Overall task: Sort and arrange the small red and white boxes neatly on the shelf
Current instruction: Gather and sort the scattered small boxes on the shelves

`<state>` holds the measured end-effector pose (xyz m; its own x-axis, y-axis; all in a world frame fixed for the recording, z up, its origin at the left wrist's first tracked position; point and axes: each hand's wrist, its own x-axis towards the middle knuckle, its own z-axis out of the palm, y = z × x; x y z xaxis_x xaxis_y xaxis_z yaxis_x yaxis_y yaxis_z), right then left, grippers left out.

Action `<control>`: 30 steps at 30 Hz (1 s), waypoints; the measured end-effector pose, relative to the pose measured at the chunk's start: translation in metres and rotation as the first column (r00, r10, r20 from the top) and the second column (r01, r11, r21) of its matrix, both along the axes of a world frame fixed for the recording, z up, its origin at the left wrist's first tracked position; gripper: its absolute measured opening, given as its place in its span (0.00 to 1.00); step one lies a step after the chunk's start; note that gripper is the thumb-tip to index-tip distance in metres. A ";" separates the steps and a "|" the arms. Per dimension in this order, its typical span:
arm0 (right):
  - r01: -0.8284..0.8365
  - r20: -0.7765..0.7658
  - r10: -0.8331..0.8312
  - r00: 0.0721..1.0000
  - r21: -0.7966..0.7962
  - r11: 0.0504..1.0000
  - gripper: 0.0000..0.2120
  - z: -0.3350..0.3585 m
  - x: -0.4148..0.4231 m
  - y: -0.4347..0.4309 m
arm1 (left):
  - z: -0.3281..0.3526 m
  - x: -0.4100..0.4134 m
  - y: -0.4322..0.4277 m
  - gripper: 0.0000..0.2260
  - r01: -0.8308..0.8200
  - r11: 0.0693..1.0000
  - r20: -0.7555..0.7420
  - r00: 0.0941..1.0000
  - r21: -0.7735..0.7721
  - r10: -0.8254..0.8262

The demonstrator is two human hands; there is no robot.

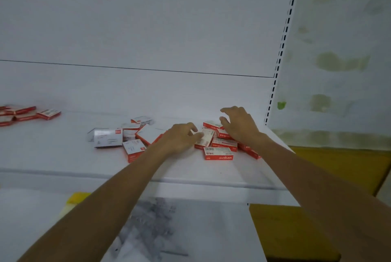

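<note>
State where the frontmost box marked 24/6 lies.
Head view: the box lies right of centre on the shelf, at the front of the pile under the right hand, just right of the left hand.

**Room around the right heap (220,145)**

Bare shelf (63,156) in front of it, open along the front edge. Just left, scattered middle heap (127,136) blocking; farther left, a wide bare gap, then a far cluster (25,112). Behind, back panel (148,39); right rear, slotted upright (281,50). Directly above, left grip (179,136) and right grip (237,124) crowding the top.
</note>
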<state>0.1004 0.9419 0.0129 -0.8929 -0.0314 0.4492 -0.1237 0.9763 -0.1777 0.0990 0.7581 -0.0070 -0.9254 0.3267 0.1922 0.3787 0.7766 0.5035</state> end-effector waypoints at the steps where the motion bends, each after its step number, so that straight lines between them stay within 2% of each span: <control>1: -0.041 -0.015 0.041 0.999 0.005 0.999 0.20 0.004 -0.001 -0.013 | 0.003 0.005 -0.007 0.17 -0.008 1.000 -0.030 1.000 0.004 0.008; 4: -0.166 -0.074 0.166 0.983 -0.003 0.986 0.21 0.016 -0.005 -0.063 | 0.016 0.017 -0.043 0.14 -0.040 0.999 -0.137 0.990 -0.011 0.038; 7: -0.287 -0.042 0.287 0.957 -0.011 0.958 0.22 0.022 -0.008 -0.127 | 0.022 0.029 -0.100 0.13 -0.160 0.987 -0.194 0.968 0.010 0.159; 11: -0.433 0.035 0.433 0.901 0.002 0.901 0.23 0.019 -0.004 -0.222 | 0.019 0.054 -0.200 0.16 -0.364 0.931 -0.154 0.919 0.029 0.364; 16: -0.581 0.050 0.579 0.814 0.028 0.814 0.24 0.012 0.011 -0.335 | 0.017 0.094 -0.320 0.16 -0.576 0.815 -0.138 0.803 0.069 0.580; 20: -0.640 0.097 0.635 0.766 0.034 0.767 0.20 0.001 0.022 -0.415 | 0.019 0.114 -0.391 0.15 -0.616 0.786 -0.145 0.775 0.048 0.616; 23: -0.668 0.124 0.658 0.742 0.057 0.742 0.22 -0.007 0.027 -0.464 | 0.021 0.114 -0.433 0.15 -0.617 0.787 -0.155 0.775 0.029 0.613; 30: -0.615 0.081 0.617 0.782 -0.060 0.787 0.23 -0.018 0.015 -0.534 | 0.008 0.100 -0.503 0.15 -0.569 0.822 -0.168 0.808 0.026 0.565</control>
